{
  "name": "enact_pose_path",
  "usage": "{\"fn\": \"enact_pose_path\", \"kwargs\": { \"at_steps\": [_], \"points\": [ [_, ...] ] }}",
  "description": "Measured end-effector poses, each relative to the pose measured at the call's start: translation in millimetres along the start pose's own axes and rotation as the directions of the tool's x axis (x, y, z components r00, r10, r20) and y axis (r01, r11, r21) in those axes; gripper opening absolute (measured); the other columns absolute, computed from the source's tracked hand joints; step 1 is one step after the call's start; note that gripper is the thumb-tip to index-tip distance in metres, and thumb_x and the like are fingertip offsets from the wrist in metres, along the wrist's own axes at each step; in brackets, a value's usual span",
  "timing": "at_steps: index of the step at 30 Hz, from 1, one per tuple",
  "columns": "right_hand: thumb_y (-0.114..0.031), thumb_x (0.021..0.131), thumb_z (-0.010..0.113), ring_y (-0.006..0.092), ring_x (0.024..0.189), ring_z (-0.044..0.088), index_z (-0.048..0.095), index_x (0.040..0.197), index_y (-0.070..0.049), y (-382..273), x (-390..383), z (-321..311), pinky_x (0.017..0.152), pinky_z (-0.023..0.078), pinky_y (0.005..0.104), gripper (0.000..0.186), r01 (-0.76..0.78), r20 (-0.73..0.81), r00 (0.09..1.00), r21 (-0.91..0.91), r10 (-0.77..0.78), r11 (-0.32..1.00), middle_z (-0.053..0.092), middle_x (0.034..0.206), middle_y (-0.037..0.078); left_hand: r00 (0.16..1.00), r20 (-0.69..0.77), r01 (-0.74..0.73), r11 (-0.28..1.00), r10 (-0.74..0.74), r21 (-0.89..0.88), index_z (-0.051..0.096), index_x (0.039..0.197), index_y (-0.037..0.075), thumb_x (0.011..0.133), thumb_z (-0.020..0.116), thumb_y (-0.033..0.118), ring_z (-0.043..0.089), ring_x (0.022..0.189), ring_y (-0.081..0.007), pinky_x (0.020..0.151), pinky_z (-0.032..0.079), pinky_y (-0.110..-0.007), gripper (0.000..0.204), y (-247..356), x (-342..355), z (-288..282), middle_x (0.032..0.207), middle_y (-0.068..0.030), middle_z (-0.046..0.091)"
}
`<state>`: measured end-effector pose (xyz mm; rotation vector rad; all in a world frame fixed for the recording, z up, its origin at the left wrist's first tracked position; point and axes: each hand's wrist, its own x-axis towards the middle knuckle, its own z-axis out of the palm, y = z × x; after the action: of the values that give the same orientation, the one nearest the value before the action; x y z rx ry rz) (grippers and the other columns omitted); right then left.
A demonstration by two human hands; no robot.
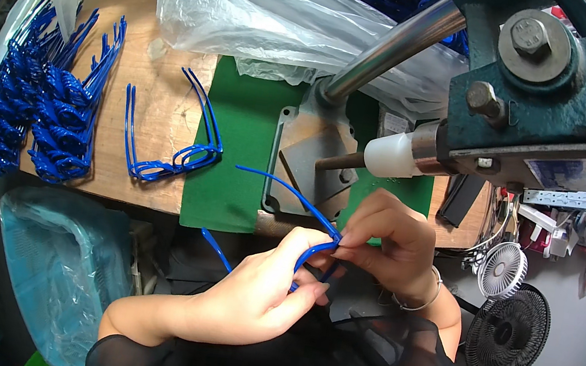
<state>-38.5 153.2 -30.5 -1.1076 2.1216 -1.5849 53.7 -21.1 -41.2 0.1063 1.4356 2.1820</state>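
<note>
One blue eyeglass frame (317,248) seemingly mid-work: left hand (257,295) curled round front, right hand (391,245) pinching corner; stacked frames (63,126) at desk's (126,5) left end, done or waiting unclear.

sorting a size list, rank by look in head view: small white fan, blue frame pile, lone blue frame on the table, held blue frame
1. Blue frame pile
2. Lone blue frame, held blue frame: unsure, the latter partly hidden
3. Small white fan
</note>
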Motion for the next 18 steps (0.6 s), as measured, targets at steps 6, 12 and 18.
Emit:
{"fn": "enact_pose_path", "kwargs": {
  "at_steps": [6,12,18],
  "points": [
    [0.001,0.068,0.07,0.0174,0.066,0.054,0.061,0.079,-0.002,-4.4,-4.5,-6.8,0.06,0.042,0.026,0.014,0.008,-0.097,0.995,-0.021,-0.01,1.0,0.058,0.073,0.005,0.999,0.008,0.043,0.984,-0.042,-0.175,0.028,0.122,0.004,0.084,0.046,-0.006,0.059,0.081,-0.0173,0.072,0.049,-0.029,0.044,6.2,5.0,2.1,0.107,-0.0178,0.051],
    [0.002,0.075,0.064,0.0119,0.07,0.051,0.057,0.083,0.002,0.1,-3.8,-13.8,0.064,0.041,0.0229,0.011,-0.032,-0.311,0.95,0.034,0.041,0.999,0.057,0.079,0.007,0.968,-0.209,-0.18,0.966,0.14,-0.185,0.029,0.12,0.003,0.083,0.047,-0.003,0.06,0.074,-0.0193,0.066,0.051,-0.031,0.042,45.6,31.2,9.4,0.102,-0.0178,0.055],
    [0.003,0.077,0.06,0.0116,0.073,0.053,0.057,0.083,0.002,-1.0,-8.3,-26.6,0.066,0.042,0.0212,0.007,0.01,-0.453,0.891,0.062,0.019,0.998,0.057,0.08,0.006,0.963,-0.22,-0.199,0.964,0.158,-0.175,0.03,0.119,0.004,0.083,0.048,0.001,0.06,0.074,-0.0187,0.067,0.052,-0.032,0.04,53.0,47.2,11.4,0.1,-0.0162,0.056]
  ]
}}
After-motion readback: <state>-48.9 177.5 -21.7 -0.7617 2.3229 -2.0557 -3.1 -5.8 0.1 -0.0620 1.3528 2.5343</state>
